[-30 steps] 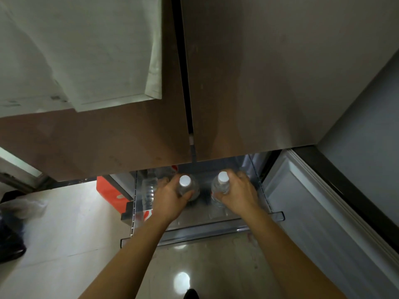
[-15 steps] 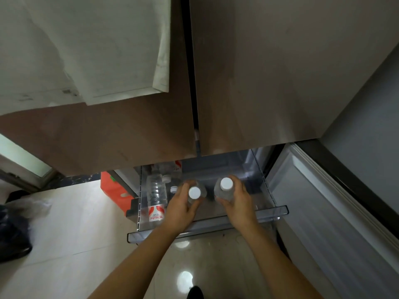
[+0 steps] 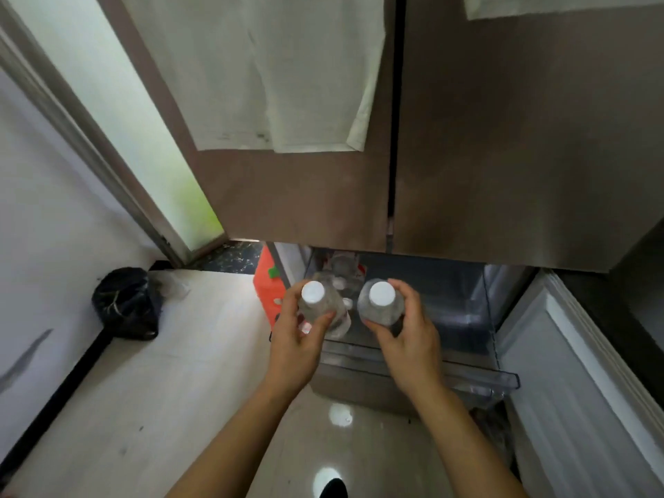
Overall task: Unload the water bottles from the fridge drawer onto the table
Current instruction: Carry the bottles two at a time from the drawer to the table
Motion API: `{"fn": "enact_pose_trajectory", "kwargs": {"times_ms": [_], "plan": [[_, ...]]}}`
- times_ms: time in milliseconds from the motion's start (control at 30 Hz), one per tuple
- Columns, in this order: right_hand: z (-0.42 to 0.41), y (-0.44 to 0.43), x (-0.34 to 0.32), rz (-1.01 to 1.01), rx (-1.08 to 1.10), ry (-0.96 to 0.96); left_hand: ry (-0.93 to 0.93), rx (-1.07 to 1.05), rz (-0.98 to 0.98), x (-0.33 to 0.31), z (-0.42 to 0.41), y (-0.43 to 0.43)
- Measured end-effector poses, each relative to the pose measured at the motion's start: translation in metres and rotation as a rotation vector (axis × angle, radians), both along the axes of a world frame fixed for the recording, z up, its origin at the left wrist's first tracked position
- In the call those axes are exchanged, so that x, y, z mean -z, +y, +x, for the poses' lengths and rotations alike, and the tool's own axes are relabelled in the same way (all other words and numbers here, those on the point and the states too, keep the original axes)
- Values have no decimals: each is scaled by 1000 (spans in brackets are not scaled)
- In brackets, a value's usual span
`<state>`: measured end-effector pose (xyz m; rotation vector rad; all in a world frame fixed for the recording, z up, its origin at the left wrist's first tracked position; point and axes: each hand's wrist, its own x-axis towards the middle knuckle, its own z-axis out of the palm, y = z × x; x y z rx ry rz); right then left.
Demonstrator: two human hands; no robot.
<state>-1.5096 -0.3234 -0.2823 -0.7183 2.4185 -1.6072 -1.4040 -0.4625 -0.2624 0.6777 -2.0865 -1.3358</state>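
My left hand point(image 3: 298, 339) grips a clear water bottle with a white cap point(image 3: 313, 292), held upright above the front left of the open fridge drawer point(image 3: 467, 375). My right hand point(image 3: 406, 336) grips a second clear bottle with a white cap point(image 3: 381, 295) beside it. Both bottles are lifted out over the drawer's front rim. More bottles point(image 3: 341, 271), one with a red label, lie in the drawer's back left, partly hidden behind the held ones.
Closed brown fridge doors point(image 3: 467, 156) with white cloths point(image 3: 287, 84) hanging over them rise above the drawer. The open lower fridge door point(image 3: 575, 389) stands at the right. A black bag point(image 3: 125, 303) sits on the tiled floor at the left, an orange box point(image 3: 266, 289) beside the fridge.
Both hands have lifted the two bottles up out of the drawer and toward me. The view has swung left, bringing the doorway, wall and black bag further into view.
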Motion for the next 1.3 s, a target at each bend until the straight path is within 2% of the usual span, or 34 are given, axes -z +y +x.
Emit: {"fn": "enact_pose_trajectory", "kwargs": {"times_ms": [200, 433, 600, 833, 1033, 1300], "plan": [[56, -43, -27, -35, -363, 107, 117, -223, -83, -41, 89, 1], [171, -93, -52, -49, -718, 210, 73, -441, -133, -63, 237, -14], [284, -134, -64, -85, -985, 225, 38, -573, -143, -69, 370, -21], [502, -190, -74, -108, -1303, 271, 25, -813, -124, -66, 595, -29], [648, -227, -77, -106, -1477, 286, 13, -1000, -161, -71, 729, -32], [776, -294, -58, -113, -1614, 255, 4, -1174, -178, -52, 844, -75]]}}
